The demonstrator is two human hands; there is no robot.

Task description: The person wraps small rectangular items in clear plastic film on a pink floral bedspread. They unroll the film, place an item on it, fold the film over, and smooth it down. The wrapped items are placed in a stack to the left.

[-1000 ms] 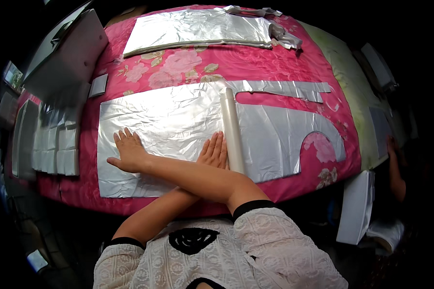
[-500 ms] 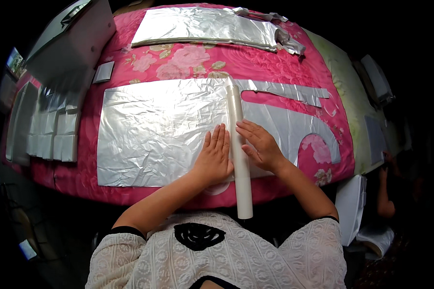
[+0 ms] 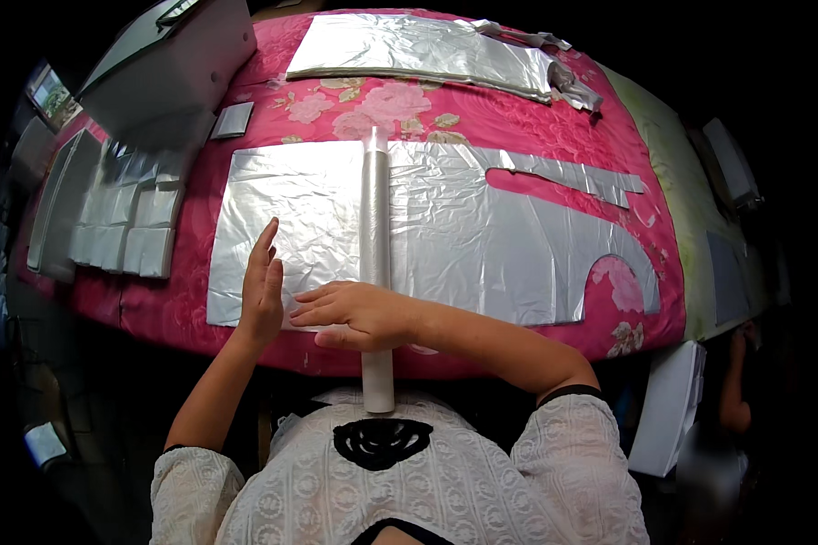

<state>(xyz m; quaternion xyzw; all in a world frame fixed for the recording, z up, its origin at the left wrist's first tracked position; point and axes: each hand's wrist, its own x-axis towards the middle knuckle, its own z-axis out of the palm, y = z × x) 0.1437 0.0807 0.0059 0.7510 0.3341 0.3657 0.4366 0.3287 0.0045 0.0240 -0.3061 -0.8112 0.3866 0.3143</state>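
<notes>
right hand (image 3: 359, 315) lies flat, fingers spread, across the roll (image 3: 375, 227); left hand (image 3: 262, 292) open at 9 o'clock. i'd press evenly, keeping the foil sheet (image 3: 445, 227) wrinkle-free.

The left hand (image 3: 262, 289) stands on its edge at the near left, fingers straight, together and pointing far, forearm bare. The right hand (image 3: 359, 315) lies flat, palm down, fingers spread toward the left, apparently just short of the left palm.
</notes>
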